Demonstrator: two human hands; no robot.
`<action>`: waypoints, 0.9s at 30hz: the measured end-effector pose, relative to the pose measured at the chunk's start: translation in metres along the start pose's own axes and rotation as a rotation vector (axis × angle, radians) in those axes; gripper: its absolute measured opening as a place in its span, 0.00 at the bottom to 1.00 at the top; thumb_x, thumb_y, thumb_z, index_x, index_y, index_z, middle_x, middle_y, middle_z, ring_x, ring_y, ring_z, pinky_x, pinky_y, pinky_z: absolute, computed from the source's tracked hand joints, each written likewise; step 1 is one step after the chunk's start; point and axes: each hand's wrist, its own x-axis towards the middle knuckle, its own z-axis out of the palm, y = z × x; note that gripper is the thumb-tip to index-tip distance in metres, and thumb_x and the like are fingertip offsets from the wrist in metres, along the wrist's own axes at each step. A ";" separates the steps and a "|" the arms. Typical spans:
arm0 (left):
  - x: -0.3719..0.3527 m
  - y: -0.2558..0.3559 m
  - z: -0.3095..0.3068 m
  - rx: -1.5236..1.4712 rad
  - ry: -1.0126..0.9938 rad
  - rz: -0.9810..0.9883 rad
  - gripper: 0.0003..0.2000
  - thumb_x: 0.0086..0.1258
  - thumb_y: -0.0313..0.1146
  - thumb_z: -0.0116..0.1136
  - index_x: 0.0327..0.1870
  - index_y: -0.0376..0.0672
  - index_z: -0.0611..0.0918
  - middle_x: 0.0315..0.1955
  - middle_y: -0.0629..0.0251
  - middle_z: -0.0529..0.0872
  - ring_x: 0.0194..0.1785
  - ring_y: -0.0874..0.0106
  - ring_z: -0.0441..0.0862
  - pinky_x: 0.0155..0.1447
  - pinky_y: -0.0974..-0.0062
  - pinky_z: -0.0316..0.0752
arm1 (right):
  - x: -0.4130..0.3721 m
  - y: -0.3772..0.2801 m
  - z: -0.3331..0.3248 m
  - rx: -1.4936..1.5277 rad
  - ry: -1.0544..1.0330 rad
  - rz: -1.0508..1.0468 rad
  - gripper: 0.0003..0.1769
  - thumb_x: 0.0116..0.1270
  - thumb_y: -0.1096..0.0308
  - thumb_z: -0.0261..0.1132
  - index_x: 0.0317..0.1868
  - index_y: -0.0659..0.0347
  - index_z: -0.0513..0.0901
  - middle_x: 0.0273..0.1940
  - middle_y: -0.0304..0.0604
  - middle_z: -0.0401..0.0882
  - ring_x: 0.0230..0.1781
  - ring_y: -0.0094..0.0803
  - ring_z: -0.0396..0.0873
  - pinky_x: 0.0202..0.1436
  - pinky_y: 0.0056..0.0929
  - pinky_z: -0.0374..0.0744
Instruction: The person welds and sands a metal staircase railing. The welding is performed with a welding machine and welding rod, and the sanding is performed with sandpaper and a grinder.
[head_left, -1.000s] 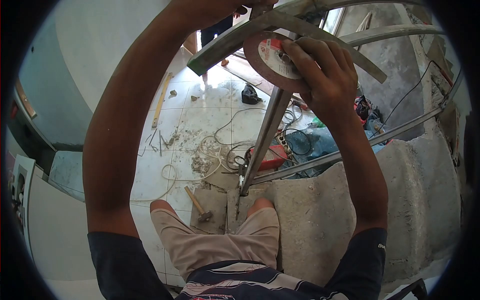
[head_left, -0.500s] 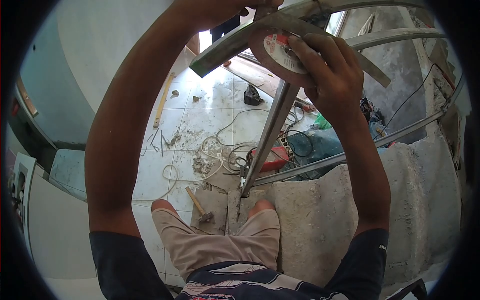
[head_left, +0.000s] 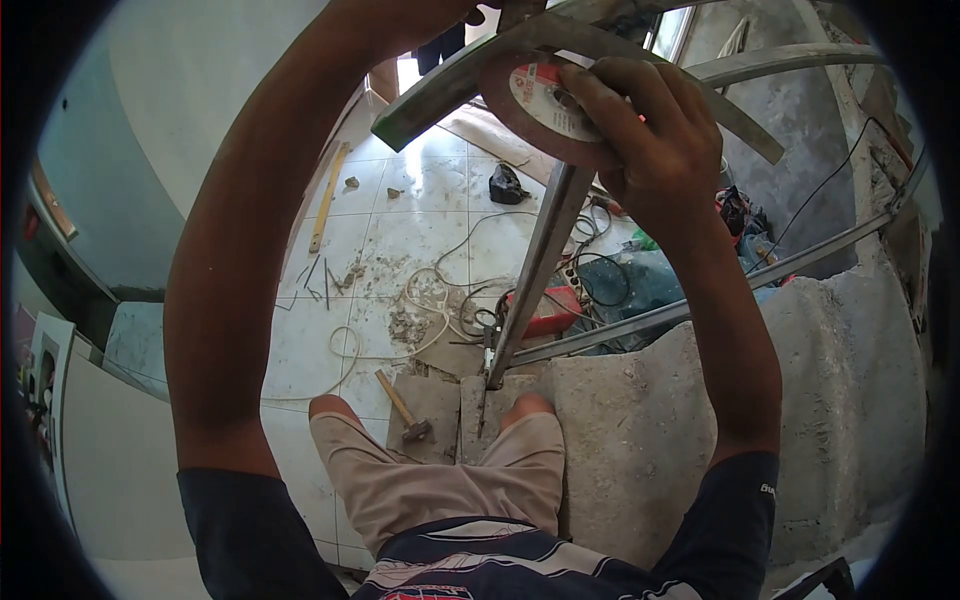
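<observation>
My right hand grips a thin cutting disc with a red and white label, thumb and fingers at its edge and centre. The disc lies against a curved metal bar where it meets a straight square tube. Below them an upright metal post runs down to the concrete step. At the top edge my left hand is closed near the metalwork; the frame cuts it off, and what it holds is hidden.
A hammer lies on the concrete step by my knees. Cables, a red box, a black bag and a yellow level-like bar lie on the tiles. A sloping metal rail crosses at right.
The disc and my right hand have shifted slightly left and up in view. My left hand has slid further out at the top. The grip on the disc is the same.
</observation>
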 end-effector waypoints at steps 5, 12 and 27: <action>0.000 0.001 0.001 0.005 0.010 0.004 0.10 0.65 0.33 0.65 0.39 0.34 0.87 0.26 0.61 0.87 0.26 0.75 0.82 0.33 0.75 0.78 | 0.001 0.002 0.000 -0.025 0.023 -0.011 0.17 0.52 0.62 0.72 0.44 0.53 0.85 0.39 0.33 0.80 0.41 0.33 0.81 0.43 0.35 0.77; -0.001 0.006 0.002 0.069 0.046 0.016 0.11 0.64 0.32 0.66 0.41 0.32 0.87 0.29 0.59 0.88 0.30 0.73 0.83 0.36 0.74 0.78 | 0.003 0.001 -0.002 -0.047 0.001 0.014 0.17 0.52 0.64 0.72 0.45 0.52 0.85 0.40 0.33 0.80 0.41 0.33 0.80 0.42 0.35 0.78; -0.004 0.004 -0.001 0.076 0.046 -0.043 0.14 0.63 0.34 0.67 0.43 0.32 0.87 0.31 0.57 0.88 0.31 0.73 0.83 0.38 0.75 0.79 | 0.006 -0.001 -0.002 -0.065 -0.004 0.007 0.19 0.49 0.65 0.73 0.45 0.52 0.86 0.39 0.33 0.80 0.40 0.33 0.79 0.40 0.34 0.76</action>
